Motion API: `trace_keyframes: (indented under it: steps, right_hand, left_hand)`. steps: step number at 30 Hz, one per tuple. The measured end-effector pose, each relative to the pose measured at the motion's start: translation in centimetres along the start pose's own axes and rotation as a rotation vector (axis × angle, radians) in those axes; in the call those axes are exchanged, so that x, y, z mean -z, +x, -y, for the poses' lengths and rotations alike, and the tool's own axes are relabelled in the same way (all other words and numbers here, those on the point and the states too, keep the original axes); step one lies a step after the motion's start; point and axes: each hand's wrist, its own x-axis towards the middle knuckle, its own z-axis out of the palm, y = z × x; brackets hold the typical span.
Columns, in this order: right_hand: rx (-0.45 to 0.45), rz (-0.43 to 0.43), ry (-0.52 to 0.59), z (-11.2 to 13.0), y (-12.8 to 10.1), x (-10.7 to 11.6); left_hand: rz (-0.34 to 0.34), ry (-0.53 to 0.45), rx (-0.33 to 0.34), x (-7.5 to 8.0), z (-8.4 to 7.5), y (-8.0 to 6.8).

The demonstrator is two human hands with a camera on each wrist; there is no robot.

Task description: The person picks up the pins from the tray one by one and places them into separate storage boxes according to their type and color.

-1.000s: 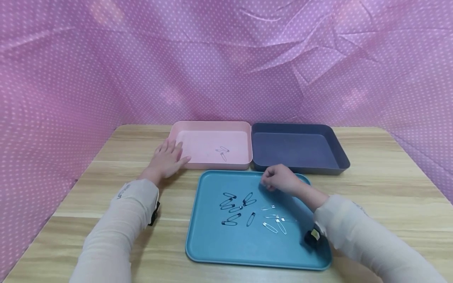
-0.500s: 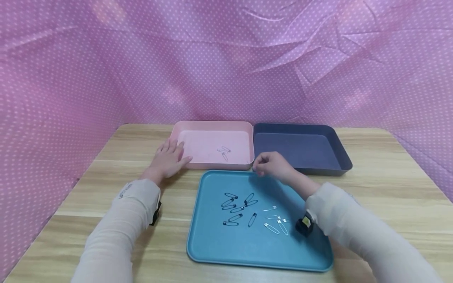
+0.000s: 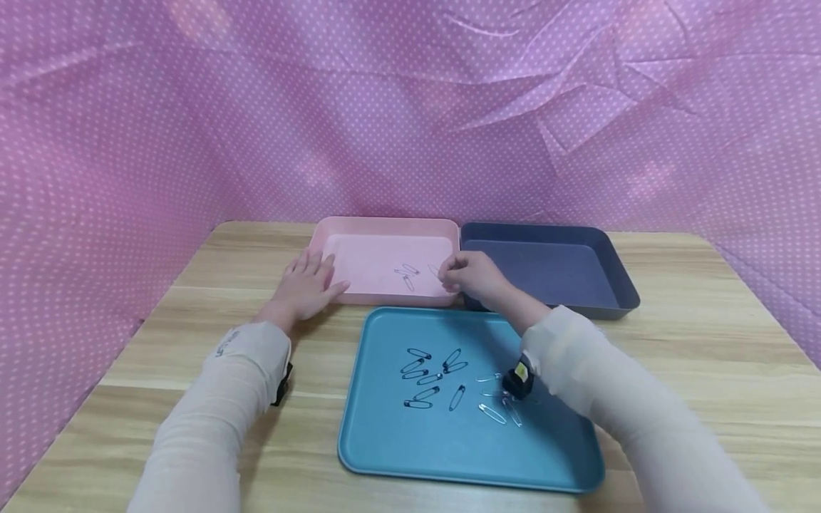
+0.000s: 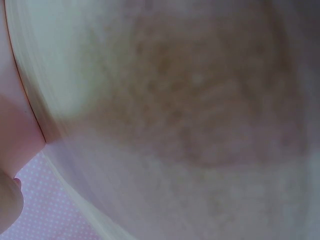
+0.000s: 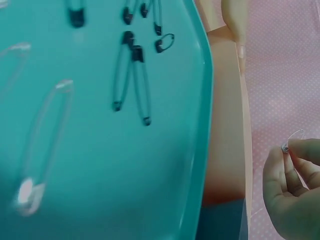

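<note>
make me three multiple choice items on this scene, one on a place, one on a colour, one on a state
1. Where is the right hand?
A. over the pink tray's near right corner
B. flat on the teal tray
C. off the table

2. What colour is the tray right of the pink tray?
A. yellow
B. dark grey-blue
C. white

3. How is the left hand?
A. gripping a pin
B. clenched in a fist
C. fingers straight, resting at the pink tray's left edge

Key: 1 A, the head view shows it there, pinching a silver safety pin. 2 B, it is plainly dark. 3 C, its fingers lie flat and hold nothing.
</note>
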Motion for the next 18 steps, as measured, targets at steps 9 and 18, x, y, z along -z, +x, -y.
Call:
trace_keyframes:
  steps: [9,18]
  right_hand:
    - [-0.027,-0.031,0.034,0.7,1.7,-1.0]
    - [-0.029,-0.032,-0.008,0.7,3.7,-1.9]
  left_hand:
    - [-0.009,-0.004,0.007,-0.2,0.0,0.0]
    - [-0.009,-0.001,0.004,-0.1,0.1,0.2]
